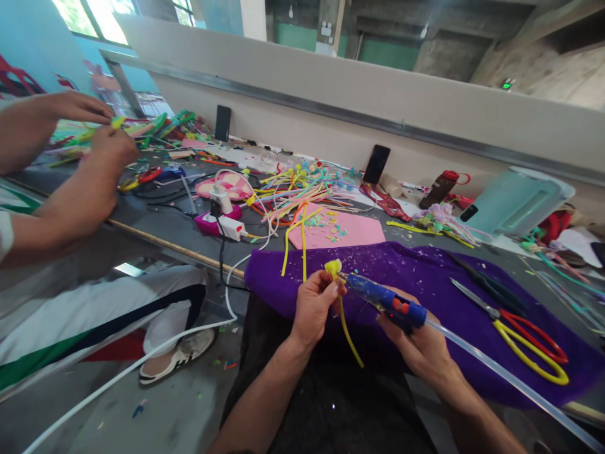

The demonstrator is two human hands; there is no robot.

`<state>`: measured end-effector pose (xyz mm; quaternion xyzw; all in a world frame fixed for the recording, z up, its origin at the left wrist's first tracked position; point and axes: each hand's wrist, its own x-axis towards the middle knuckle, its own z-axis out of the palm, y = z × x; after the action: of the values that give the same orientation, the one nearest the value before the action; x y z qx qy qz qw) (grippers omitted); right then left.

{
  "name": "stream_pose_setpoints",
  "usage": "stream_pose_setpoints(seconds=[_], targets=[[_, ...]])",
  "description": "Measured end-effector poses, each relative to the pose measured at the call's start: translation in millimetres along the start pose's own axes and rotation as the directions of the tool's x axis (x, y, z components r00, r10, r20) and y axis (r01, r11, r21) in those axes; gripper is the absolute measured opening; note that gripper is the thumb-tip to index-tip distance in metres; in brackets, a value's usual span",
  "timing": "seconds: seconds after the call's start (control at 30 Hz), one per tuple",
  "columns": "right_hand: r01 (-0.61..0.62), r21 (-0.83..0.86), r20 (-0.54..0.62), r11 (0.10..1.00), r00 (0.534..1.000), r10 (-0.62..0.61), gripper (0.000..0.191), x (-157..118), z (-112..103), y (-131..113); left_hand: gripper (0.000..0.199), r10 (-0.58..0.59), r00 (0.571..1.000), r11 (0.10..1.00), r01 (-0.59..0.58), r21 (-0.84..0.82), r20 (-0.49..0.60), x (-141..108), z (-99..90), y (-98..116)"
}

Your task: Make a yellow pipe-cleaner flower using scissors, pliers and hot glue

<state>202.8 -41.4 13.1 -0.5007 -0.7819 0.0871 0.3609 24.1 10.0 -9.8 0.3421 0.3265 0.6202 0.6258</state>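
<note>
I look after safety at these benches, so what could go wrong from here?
The nozzle of the blue glue gun is very near the left hand pinching the yellow piece; if it is hot, a slip might burn those fingertips.

The long clear stick juts out behind the gun and might get knocked, jolting the right hand.

The scissors lie loose on the purple cloth; a sweeping arm might brush them.

Clock from view centre: phone (222, 123), 11 o'clock; second phone (377, 165), 2; bottle (438, 190), between 2 and 3; teal tub (520, 205), 3.
</note>
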Motion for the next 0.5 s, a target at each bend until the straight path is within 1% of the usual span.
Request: stream_pose_setpoints(seconds=[0.13, 0.2, 0.33, 0.5], targets=[[0.012, -0.007, 0.022, 1.0, 1.0, -0.012, 0.036, -2.1, -2.1, 1.0, 0.019, 0.016, 1.0, 1.0, -0.016, -0.011, 0.007, 0.2, -1.2, -0.8], [0.018, -0.01, 0.015, 1.0, 1.0, -0.017, 0.037, -2.4, -3.0, 0.5, 0.018, 0.019, 1.0, 1.0, -0.018, -0.01, 0.011, 0.2, -1.4, -0.7], [0.01, 0.009, -0.011, 1.0, 1.0, -0.01, 0.036, -0.9, -2.1, -1.1, 0.02, 0.009, 1.0, 1.0, -0.009, -0.001, 0.004, 0.2, -0.5, 0.4], [0.032, 0.0, 0.006, 0.999, 0.999, -0.032, 0.036, 2.3, -1.5, -0.8, 0.023, 0.003, 1.0, 1.0, -0.003, 0.005, -0.002, 0.6, 0.1, 0.4]])
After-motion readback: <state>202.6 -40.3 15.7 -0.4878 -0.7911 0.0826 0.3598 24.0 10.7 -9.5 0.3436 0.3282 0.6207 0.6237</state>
